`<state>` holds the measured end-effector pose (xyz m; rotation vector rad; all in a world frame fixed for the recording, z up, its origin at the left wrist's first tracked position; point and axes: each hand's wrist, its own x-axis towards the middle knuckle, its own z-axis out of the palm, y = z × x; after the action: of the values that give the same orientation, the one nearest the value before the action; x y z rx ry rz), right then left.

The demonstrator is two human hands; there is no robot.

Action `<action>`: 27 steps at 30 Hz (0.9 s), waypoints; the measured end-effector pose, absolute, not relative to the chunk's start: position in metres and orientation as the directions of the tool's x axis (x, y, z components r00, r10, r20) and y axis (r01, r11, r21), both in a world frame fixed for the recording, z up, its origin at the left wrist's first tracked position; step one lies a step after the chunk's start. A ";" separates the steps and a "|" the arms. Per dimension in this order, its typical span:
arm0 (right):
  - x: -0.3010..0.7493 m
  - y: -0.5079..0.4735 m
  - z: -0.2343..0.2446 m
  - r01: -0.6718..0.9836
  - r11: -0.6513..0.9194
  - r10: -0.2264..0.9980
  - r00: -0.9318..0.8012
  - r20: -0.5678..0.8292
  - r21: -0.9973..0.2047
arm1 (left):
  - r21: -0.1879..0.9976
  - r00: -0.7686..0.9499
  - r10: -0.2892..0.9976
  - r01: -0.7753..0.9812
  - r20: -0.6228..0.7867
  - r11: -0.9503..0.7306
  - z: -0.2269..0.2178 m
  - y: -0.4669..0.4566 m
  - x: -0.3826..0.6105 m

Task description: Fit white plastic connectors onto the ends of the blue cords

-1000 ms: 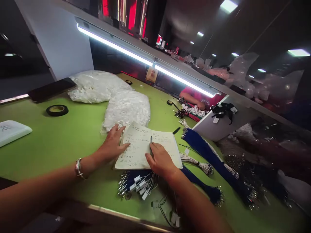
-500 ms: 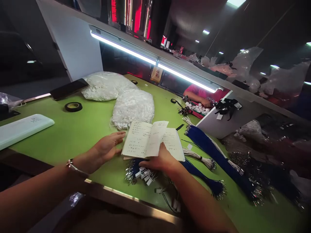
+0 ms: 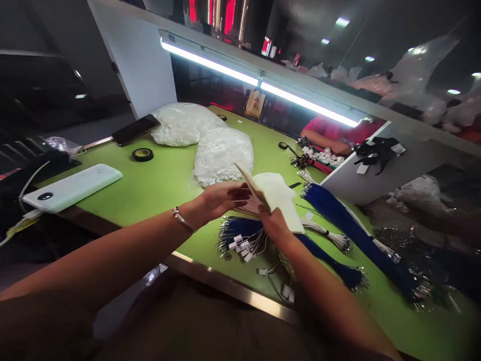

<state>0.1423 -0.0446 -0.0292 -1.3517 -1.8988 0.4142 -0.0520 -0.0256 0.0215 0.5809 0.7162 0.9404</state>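
A small notebook (image 3: 281,198) is partly folded over above the bench, its left side standing up and blank pages on its right side. At its lower edge, my right hand (image 3: 277,225) grips the pages and spine. My left hand (image 3: 216,203) is beside the raised side, fingers stretched out and apart, their tips close to the paper; whether they touch is unclear. Just below the hands lies a bundle of blue wires (image 3: 240,228) with metal tips. White connectors (image 3: 243,245) on thin leads rest in front of that bundle.
Two bags of white parts (image 3: 225,153) stand behind the notebook. Leftward are black tape (image 3: 143,154), a dark phone (image 3: 136,129) and a white device (image 3: 77,188). Long blue wire bundles (image 3: 338,223) stretch right. A co-worker's arm (image 3: 325,143) shows beyond the divider (image 3: 347,173).
The notebook went from lying open with writing showing to being folded over, its left side raised. My left hand moved right, up to it. The view shifted, so the bench appears further right.
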 end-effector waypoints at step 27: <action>0.146 -0.053 -0.042 0.715 0.291 0.946 -0.117 0.301 -0.635 | 0.706 0.800 0.523 -0.188 -0.294 0.683 -0.042 0.036 -0.007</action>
<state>0.1458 -0.0533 -0.0424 -1.4858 -1.8946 0.4422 -0.0074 0.0364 -0.0416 0.7152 0.5080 0.4182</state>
